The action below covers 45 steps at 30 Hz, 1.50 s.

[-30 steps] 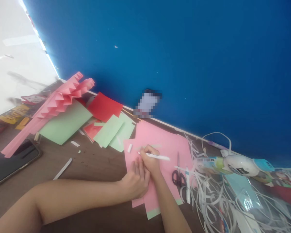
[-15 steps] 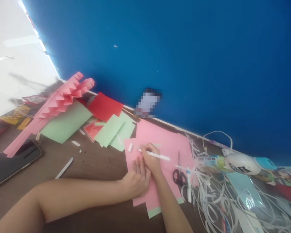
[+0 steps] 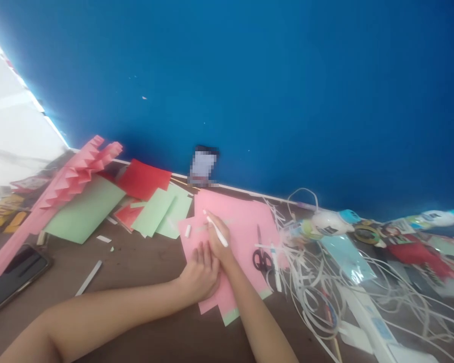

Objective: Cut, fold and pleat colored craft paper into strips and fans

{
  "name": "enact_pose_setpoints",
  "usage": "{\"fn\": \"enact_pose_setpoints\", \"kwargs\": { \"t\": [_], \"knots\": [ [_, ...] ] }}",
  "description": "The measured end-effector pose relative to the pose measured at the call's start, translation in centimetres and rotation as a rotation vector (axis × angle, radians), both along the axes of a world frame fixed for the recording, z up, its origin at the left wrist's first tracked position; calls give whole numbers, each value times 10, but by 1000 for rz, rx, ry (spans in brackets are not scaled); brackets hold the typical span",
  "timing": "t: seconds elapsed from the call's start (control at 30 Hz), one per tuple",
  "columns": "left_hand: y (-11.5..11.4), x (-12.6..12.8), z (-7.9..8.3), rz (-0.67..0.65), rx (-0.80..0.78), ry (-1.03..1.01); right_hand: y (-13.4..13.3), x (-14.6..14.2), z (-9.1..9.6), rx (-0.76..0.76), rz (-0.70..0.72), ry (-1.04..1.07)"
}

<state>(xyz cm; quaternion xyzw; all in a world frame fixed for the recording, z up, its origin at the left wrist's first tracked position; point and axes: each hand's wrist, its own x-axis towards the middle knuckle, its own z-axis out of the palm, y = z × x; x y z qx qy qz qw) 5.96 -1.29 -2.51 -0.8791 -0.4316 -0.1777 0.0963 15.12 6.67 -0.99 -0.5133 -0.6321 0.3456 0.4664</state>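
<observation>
My right hand (image 3: 218, 241) is closed round a white pen (image 3: 216, 230), its tip pointing up and left over the pink paper (image 3: 245, 222). My left hand (image 3: 200, 274) lies flat on the same pink sheet just below, fingers stretched out and together, pressing the paper onto the brown table (image 3: 136, 262). A small white cap or paper scrap (image 3: 187, 231) lies on the pink sheet left of the pen.
Black-handled scissors (image 3: 262, 254) and a white marker (image 3: 275, 266) lie right of the pink paper beside tangled white paper strips (image 3: 325, 287). Glue bottles (image 3: 331, 221), green sheets (image 3: 162, 212), red paper (image 3: 144, 179), a folded pink fan (image 3: 66, 184), a phone (image 3: 11, 277). Blue wall (image 3: 268, 91) behind.
The view has swung right and down a little. The pen in my right hand has turned from lying sideways to pointing up and left. My left hand stays on the paper.
</observation>
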Motion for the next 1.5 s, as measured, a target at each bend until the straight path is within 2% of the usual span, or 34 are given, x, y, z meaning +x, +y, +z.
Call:
{"fn": "enact_pose_setpoints", "kwargs": {
  "t": [0.1, 0.17, 0.4, 0.53, 0.63, 0.73, 0.83, 0.93, 0.97, 1.0, 1.03, 1.1, 1.17, 1.2, 1.23, 1.3, 1.37, 1.43, 1.5],
  "knots": [
    [1, -2, 1, -13, -37, 11, 2, 1, -5, -31, -136, 62],
    [1, -2, 1, -4, -42, 27, 4, 2, -6, -39, -169, 90],
    [-7, 5, -2, 132, -31, 50, 4, 6, 7, 22, 14, 157],
    [-10, 2, -1, 152, -49, 2, -1, 3, 9, 25, -18, 179],
    [-11, -1, 2, 136, -74, -31, -5, 2, 7, 64, -22, 85],
    [-12, -2, 2, 98, -79, -31, -2, 8, 3, 197, -11, -132],
    [-12, -1, 2, 81, -77, -20, 7, 21, 1, 333, -169, -293],
    [-12, -1, 2, 83, -88, -24, 9, 25, 8, 316, -426, -460],
    [-12, -1, 2, 80, -101, -29, 6, 21, 14, 295, -436, -515],
    [-11, 0, 1, 73, -119, -35, 1, 12, 21, 276, -366, -554],
    [-11, 0, 0, 55, -140, -39, -6, 0, 29, 264, -221, -564],
    [-10, 3, -4, 38, -179, -39, -24, -37, 45, 249, 285, -555],
    [-9, 6, -7, 72, -197, -28, -45, -83, 56, 315, 797, -535],
    [-9, 7, -7, 112, -202, -23, -55, -107, 58, 385, 967, -540],
    [-9, 8, -6, 125, -207, -19, -65, -130, 58, 454, 1076, -573],
    [-8, 7, -2, 135, -224, -29, -80, -169, 49, 518, 1217, -677],
    [-8, 5, 3, 117, -249, -52, -89, -195, 36, 471, 1308, -801],
    [-7, 3, 7, 99, -278, -78, -91, -204, 26, 461, 1350, -864],
    [-7, 1, 7, 93, -308, -98, -82, -195, 24, 438, 1307, -861]
  ]
}}
